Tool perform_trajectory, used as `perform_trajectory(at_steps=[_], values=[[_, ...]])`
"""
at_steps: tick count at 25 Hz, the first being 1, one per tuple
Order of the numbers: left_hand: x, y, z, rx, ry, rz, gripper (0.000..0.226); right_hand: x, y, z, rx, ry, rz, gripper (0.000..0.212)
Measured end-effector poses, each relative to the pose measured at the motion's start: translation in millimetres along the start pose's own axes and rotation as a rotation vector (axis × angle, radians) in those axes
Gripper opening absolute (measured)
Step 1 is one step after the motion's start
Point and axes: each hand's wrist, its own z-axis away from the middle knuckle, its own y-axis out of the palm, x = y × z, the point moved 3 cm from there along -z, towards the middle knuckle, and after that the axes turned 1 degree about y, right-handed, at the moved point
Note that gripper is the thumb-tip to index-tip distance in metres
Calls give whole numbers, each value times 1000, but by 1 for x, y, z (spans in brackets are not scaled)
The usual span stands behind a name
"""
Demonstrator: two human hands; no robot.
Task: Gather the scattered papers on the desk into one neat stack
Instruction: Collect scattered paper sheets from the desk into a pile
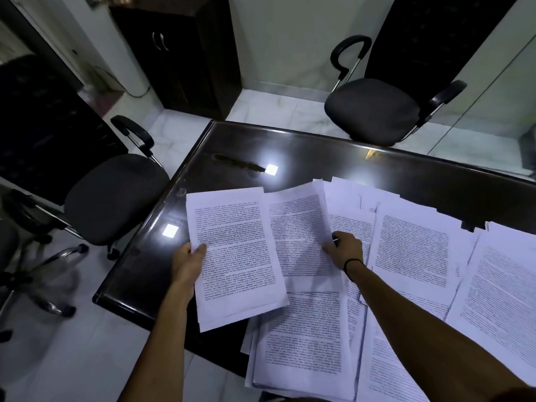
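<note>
White sheets [237, 256] pinched by left hand [188, 261] and right hand [345, 252] could slip off the worktop [290, 149] edge beside them.

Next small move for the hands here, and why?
Probably slide the sheet pinched by the right hand onto the bundle the left hand holds: they sit side by side, and many loose papers are still spread over the desk.

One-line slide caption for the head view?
Left hand holds a sheaf of papers while right hand lifts another sheet off the desk.
</note>
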Motion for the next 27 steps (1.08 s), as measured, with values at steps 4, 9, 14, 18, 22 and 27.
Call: perform_trajectory(at_steps=[4,9,14,18,22,27], values=[[-73,21,36,156,634,-522,16,39,-70,-8,-79,-257,290,14],[-150,127,99,305,999,-1091,20,134,-112,41,-42,-789,597,17],[-153,125,110,163,908,-1025,20,119,-152,59,-74,-777,563,11],[-152,133,133,142,960,-1135,15,123,-146,80,-67,-873,635,15],[-153,115,131,98,905,-854,18,122,-152,86,-126,-855,42,23],[-148,58,114,21,619,-229,21,69,-136,69,-68,-331,-696,68]])
